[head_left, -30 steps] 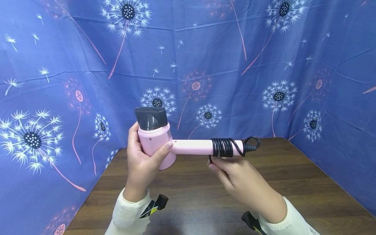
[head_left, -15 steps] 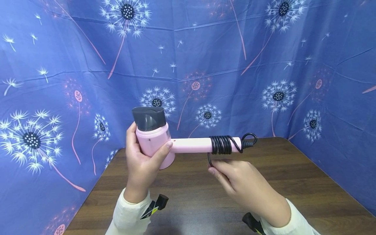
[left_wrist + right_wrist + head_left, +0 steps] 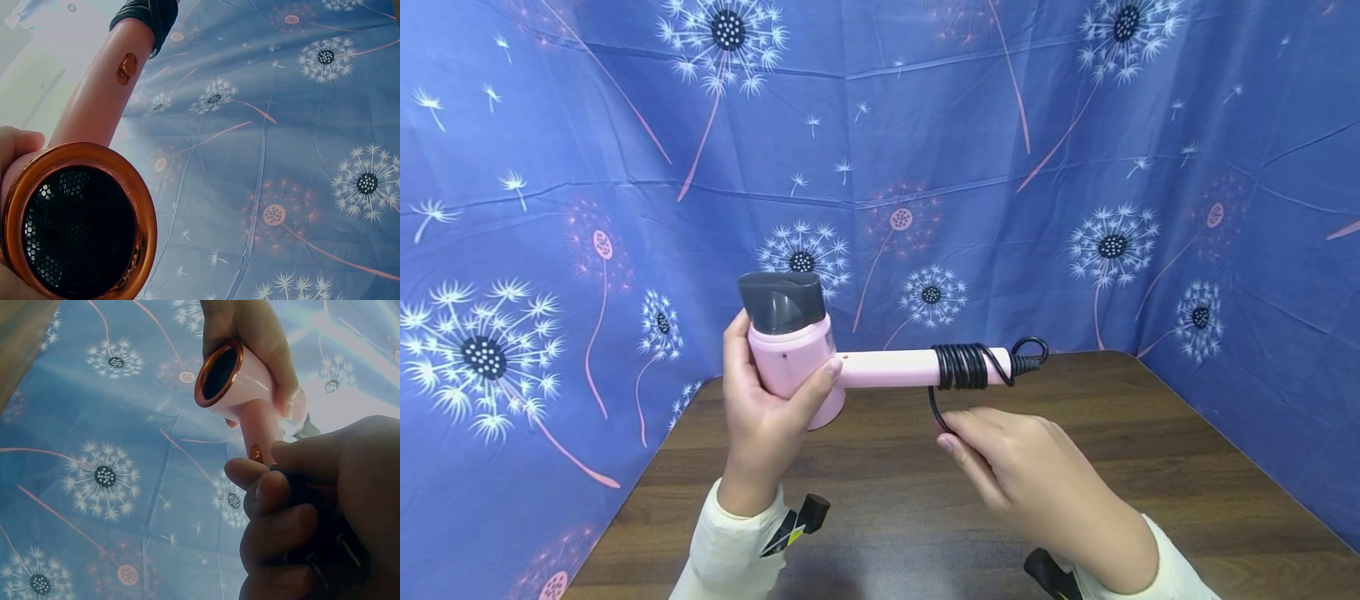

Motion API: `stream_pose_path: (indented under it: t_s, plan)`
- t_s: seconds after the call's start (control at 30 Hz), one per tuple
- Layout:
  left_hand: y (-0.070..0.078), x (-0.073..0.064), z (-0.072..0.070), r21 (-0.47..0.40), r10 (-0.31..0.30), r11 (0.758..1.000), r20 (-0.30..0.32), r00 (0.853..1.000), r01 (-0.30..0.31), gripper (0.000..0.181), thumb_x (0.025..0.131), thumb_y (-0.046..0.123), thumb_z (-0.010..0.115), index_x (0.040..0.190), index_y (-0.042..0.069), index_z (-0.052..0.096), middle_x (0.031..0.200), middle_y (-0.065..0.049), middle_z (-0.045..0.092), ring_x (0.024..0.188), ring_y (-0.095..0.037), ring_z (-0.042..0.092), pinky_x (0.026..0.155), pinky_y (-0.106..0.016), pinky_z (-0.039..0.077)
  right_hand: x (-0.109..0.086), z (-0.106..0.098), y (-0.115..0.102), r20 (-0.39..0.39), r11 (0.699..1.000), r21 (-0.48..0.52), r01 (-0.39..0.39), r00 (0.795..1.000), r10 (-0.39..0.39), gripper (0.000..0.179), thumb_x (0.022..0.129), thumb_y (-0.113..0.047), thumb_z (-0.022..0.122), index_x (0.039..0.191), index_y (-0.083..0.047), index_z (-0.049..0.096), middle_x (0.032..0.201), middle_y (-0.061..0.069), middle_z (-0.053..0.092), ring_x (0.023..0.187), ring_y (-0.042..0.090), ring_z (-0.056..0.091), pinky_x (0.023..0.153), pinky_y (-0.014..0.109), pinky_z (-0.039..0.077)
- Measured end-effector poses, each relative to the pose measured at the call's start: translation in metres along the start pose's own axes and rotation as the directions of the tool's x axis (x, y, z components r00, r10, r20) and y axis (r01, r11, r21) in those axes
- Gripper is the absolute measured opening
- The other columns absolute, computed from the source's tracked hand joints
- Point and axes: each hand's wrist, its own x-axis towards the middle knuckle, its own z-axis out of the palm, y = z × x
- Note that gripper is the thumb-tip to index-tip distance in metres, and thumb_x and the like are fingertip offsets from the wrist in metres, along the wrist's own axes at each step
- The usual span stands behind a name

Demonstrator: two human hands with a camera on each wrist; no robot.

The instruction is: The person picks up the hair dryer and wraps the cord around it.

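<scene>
A pink hair dryer with a black nozzle is held above the table, its handle pointing right. My left hand grips the barrel, thumb across the near side. In the left wrist view, a copper-coloured ring surrounds the dark mesh inlet. Several turns of black cord wrap the handle's end. Below them, my right hand pinches a loose stretch of that cord. In the right wrist view, its curled fingers hold a dark plug, apparently with metal prongs, mostly in shadow.
A dark wooden table lies beneath both hands. Blue curtains with a dandelion print hang behind it and along both sides. Each wrist carries a small black camera mount.
My right hand has moved down and slightly right, drawing out a longer stretch of cord below the handle. The handle end has shifted slightly up and left. My left hand keeps its grip.
</scene>
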Motion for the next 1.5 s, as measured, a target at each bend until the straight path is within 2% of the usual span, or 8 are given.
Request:
stream_pose_path:
  t_s: [0.23,0.57,0.83,1.1,1.23,1.5]
  plan:
    - [-0.002,-0.001,0.0,0.051,0.013,0.999,0.01,1.0,-0.014,0.086,0.071,-0.01,0.082,0.148,0.005,0.045,0.131,-0.015,0.059,0.109,-0.028,0.061,0.091,-0.031,0.055,0.0,-0.006,0.0,0.0,1.0,0.027,0.004,1.0,-0.004,0.014,0.1,-0.021,0.066,0.109,-0.014,0.072,0.079,-0.016,0.055,0.062,-0.004,0.042,0.053,0.017,0.042]
    - [-0.027,-0.004,-0.011,0.171,-0.021,0.985,0.071,0.997,0.009,0.091,0.072,0.003,0.09,0.15,0.02,0.046,0.127,-0.003,0.062,0.105,-0.024,0.063,0.088,-0.031,0.055,0.001,-0.013,0.003,-0.01,1.0,0.01,-0.009,1.0,0.01,0.008,0.099,-0.022,0.067,0.103,-0.017,0.072,0.081,-0.014,0.057,0.067,-0.003,0.046,0.057,0.019,0.044]
    - [-0.032,-0.004,-0.013,0.231,-0.037,0.973,0.117,0.992,0.009,0.093,0.07,0.008,0.093,0.149,0.024,0.047,0.122,-0.001,0.067,0.096,-0.022,0.065,0.081,-0.031,0.056,0.001,-0.019,0.01,-0.007,0.998,0.04,-0.039,0.999,0.039,0.006,0.098,-0.023,0.071,0.1,-0.018,0.074,0.084,-0.014,0.059,0.066,-0.001,0.047,0.059,0.015,0.041]
    - [-0.032,-0.004,-0.014,0.268,-0.027,0.963,0.212,0.977,-0.031,0.095,0.068,0.012,0.094,0.15,0.023,0.046,0.118,-0.001,0.068,0.092,-0.021,0.066,0.077,-0.032,0.057,0.002,-0.02,0.015,-0.043,0.996,0.085,-0.014,0.999,0.018,0.005,0.098,-0.026,0.071,0.097,-0.021,0.074,0.082,-0.017,0.057,0.062,-0.004,0.042,0.055,0.008,0.034]
    - [-0.032,-0.003,-0.015,0.292,-0.022,0.955,0.259,0.966,-0.057,0.096,0.068,0.014,0.094,0.15,0.022,0.045,0.12,0.0,0.066,0.095,-0.019,0.065,0.078,-0.031,0.057,0.002,-0.02,0.018,-0.054,0.994,0.109,-0.008,0.998,0.014,0.003,0.095,-0.024,0.075,0.097,-0.022,0.074,0.085,-0.018,0.061,0.064,-0.004,0.046,0.057,0.008,0.036]
    - [-0.033,-0.003,-0.014,0.304,0.001,0.948,0.297,0.955,-0.095,0.097,0.066,0.018,0.095,0.15,0.023,0.047,0.124,0.002,0.065,0.102,-0.018,0.064,0.083,-0.032,0.057,0.003,-0.02,0.023,-0.043,0.986,0.164,-0.031,0.998,0.038,0.018,0.084,-0.015,0.085,0.097,-0.021,0.074,0.088,-0.016,0.065,0.067,-0.002,0.05,0.06,0.008,0.04]
